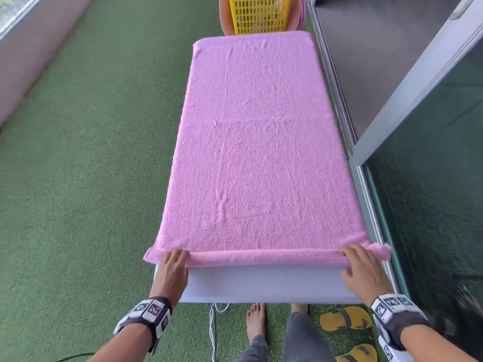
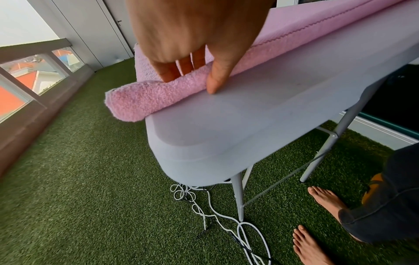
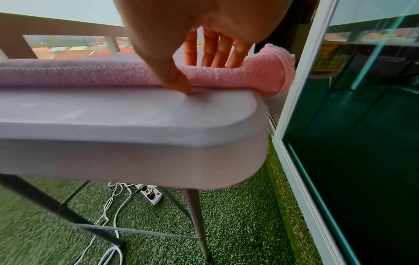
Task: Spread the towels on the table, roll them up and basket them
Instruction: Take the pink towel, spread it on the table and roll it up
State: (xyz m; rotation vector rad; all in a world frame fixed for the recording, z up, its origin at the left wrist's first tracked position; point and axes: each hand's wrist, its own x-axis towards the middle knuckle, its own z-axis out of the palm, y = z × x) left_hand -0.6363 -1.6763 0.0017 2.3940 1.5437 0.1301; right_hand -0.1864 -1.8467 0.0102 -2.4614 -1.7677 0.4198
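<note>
Looking down from the head view, one pink towel (image 1: 258,142) lies spread along the grey table (image 1: 264,286), its near end turned into a thin roll. The left hand (image 1: 172,270) sits on the roll's left end and the right hand (image 1: 363,267) on its right end, fingers laid over the top of the roll. One yellow basket (image 1: 258,14) stands past the table's far end, and two yellow sandals (image 1: 347,320) lie on the green turf (image 1: 86,178) by two bare feet.

From the left wrist, the left hand (image 2: 192,39) is clamped on the towel (image 2: 145,100): fingers over the roll, thumb pressed at its near side against the table (image 2: 226,125).

From the right wrist, the right hand (image 3: 199,35) grips the towel (image 3: 249,75) likewise, four fingers over the roll, thumb tip down at the table (image 3: 136,111). One power strip (image 3: 152,195) lies beneath.
</note>
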